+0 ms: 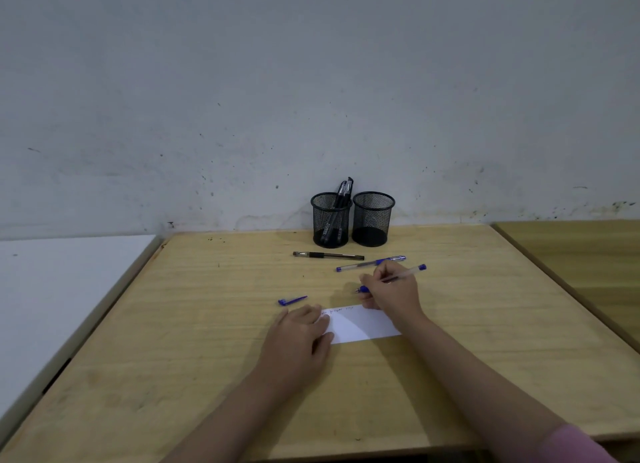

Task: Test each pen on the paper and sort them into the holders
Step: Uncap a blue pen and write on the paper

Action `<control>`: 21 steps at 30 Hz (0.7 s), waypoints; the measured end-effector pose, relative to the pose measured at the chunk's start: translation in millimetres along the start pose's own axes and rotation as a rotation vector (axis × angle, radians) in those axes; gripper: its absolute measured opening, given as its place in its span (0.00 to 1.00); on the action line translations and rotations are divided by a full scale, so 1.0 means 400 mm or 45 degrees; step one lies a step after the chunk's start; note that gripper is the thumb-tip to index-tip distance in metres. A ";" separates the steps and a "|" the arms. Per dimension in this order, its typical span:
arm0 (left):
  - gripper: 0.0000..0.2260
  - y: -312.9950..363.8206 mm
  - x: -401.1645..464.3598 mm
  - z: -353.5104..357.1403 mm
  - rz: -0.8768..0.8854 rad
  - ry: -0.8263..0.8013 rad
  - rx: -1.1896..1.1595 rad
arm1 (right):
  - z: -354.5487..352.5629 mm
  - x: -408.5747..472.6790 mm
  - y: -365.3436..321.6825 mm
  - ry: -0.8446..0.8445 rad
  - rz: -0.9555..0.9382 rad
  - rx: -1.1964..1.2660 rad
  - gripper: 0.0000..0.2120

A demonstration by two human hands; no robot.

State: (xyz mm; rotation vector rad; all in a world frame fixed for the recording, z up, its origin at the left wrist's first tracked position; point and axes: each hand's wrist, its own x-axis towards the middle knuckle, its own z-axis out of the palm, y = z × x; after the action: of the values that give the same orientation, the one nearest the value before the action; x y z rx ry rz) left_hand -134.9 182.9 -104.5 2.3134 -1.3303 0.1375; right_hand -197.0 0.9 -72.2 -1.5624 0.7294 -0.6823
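Two hands: left hand flat, right hand curled.

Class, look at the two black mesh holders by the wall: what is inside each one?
The left holder has several dark pens standing in it, leaning right; the mesh blurs their exact count. The right holder looks empty, with only its dark base visible.

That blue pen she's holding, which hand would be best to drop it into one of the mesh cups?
Probably the right hand: it already grips the blue pen, and the mesh cups stand just beyond it. The left hand lies flat on the paper, pinning it.
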 end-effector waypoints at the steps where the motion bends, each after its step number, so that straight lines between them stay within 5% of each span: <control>1: 0.27 -0.002 0.000 0.002 -0.003 0.000 -0.013 | -0.004 0.002 0.000 0.006 -0.024 -0.018 0.12; 12: 0.17 0.020 -0.009 -0.010 -0.096 0.102 -0.072 | -0.013 -0.011 0.017 0.005 -0.144 -0.086 0.12; 21: 0.21 0.020 -0.006 -0.009 -0.055 0.024 0.001 | -0.017 -0.012 0.019 0.055 -0.137 -0.105 0.11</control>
State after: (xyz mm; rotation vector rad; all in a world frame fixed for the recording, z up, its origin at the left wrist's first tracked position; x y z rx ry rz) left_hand -142.5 182.8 -99.4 2.3336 -1.2707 0.1458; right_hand -205.9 -0.4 -79.0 -1.6764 0.7172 -0.7751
